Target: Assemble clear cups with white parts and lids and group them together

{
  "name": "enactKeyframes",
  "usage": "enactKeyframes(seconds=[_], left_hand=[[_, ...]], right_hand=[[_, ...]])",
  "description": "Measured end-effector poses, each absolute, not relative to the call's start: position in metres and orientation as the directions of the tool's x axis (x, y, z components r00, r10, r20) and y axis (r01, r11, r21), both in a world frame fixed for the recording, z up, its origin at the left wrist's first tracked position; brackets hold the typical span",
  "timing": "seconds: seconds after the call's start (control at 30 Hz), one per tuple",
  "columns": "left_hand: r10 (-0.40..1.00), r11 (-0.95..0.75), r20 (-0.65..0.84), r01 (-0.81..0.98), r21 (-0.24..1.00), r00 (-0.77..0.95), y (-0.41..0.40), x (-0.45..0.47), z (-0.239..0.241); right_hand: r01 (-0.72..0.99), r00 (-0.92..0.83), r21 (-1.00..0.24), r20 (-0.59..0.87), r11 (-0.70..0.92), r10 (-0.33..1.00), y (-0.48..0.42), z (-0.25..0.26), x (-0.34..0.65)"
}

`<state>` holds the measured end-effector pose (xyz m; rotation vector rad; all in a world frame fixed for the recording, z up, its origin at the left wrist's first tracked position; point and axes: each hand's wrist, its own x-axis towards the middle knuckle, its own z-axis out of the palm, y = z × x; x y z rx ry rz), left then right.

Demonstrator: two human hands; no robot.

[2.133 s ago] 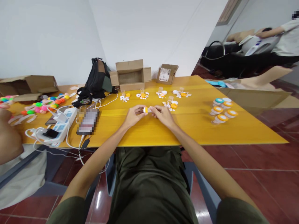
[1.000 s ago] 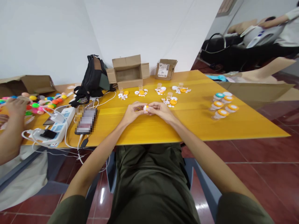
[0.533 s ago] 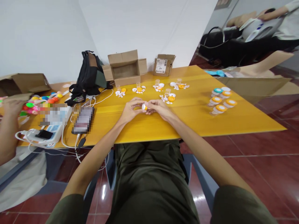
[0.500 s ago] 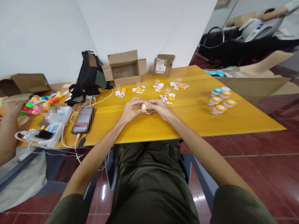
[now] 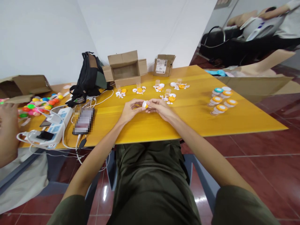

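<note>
Over the table's front part, my left hand (image 5: 130, 110) and my right hand (image 5: 160, 108) meet around a small white and orange cap (image 5: 144, 104). The thumb and fingers of each hand are closed on it, and they hide part of it. Just beyond my hands lies a group of loose parts: a clear cup (image 5: 167, 92), an orange ring (image 5: 172, 99), a white lid (image 5: 172, 95) and small white pieces. Similar groups, each with a clear cup (image 5: 138, 85) and an orange ring (image 5: 140, 90), spread behind it.
Several lidded clear jars (image 5: 220, 109) stand at the right. Cardboard boxes (image 5: 126, 75) and a black backpack (image 5: 90, 73) line the back. On the left are a phone (image 5: 83, 120), a power strip (image 5: 56, 125), cables, colourful balls (image 5: 48, 101) and another person's hand (image 5: 8, 118).
The cap has tilted a little between my fingers, and its white face points more upward. The other person's hand at the left has shifted. My arms stay nearly in place.
</note>
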<state>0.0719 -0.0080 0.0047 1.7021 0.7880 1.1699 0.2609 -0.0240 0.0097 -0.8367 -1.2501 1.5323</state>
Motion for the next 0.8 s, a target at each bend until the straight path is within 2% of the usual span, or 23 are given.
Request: enactKeyframes(seconds=[0.23,0.43,0.67,0.8], left_hand=[[0.855,-0.391,0.381,-0.046,0.919,0.353,-0.0096,0.0727,0.0072],[0.859,-0.319,0.328,-0.091,0.943,0.392,-0.0121,0.0712,0.0103],[0.895,-0.316,0.313,-0.044,0.948,0.319,-0.0092,0.0738,0.0065],[0.891,-0.3,0.288,-0.02,0.954,0.35,-0.0085,0.0737,0.0062]], right_hand=[[-0.238,-0.343,-0.97,0.033,-0.053,0.939,-0.0248,0.0093,0.2606],[-0.213,-0.357,-0.974,0.002,-0.08,0.934,-0.0258,0.0121,0.2609],[-0.221,-0.361,-0.972,0.01,-0.075,0.933,-0.0273,0.0137,0.2586],[-0.253,-0.351,-0.964,0.02,-0.075,0.936,-0.0264,0.0116,0.2573]])
